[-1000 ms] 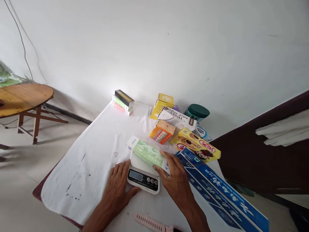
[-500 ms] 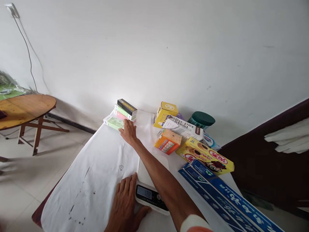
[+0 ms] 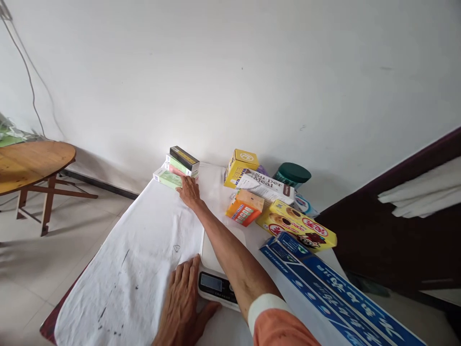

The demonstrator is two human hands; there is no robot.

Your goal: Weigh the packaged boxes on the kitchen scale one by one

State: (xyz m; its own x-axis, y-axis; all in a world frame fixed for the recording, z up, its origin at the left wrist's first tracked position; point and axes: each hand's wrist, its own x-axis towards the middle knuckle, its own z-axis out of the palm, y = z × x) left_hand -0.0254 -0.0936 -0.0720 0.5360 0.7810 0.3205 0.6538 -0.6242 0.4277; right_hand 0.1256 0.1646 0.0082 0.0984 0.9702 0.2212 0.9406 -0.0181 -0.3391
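Note:
My right hand (image 3: 189, 192) reaches to the far left corner of the cloth-covered table, its fingers closed over the near right end of a flat light green box (image 3: 168, 179). That box lies against the front of a small stack with a black box (image 3: 184, 157) on top and green and pink boxes (image 3: 176, 170) below. My left hand (image 3: 182, 298) lies flat on the cloth, fingers stretched out, beside a white kitchen scale (image 3: 212, 250). The thumb touches the scale's front edge. My right forearm passes over the scale and hides part of its platform; the digits on its display are unclear.
Right of the scale stand an orange box (image 3: 245, 207), a yellow carton (image 3: 240, 168), a white "Super Meal" box (image 3: 266, 187), a yellow biscuit box (image 3: 297, 225), a green-lidded tub (image 3: 292, 174) and long blue boxes (image 3: 334, 293). A round wooden table (image 3: 39, 161) is at left.
The light green box has slid slightly closer to the stack under my right hand. My left hand has stayed beside the scale. The whole view has shifted a little.

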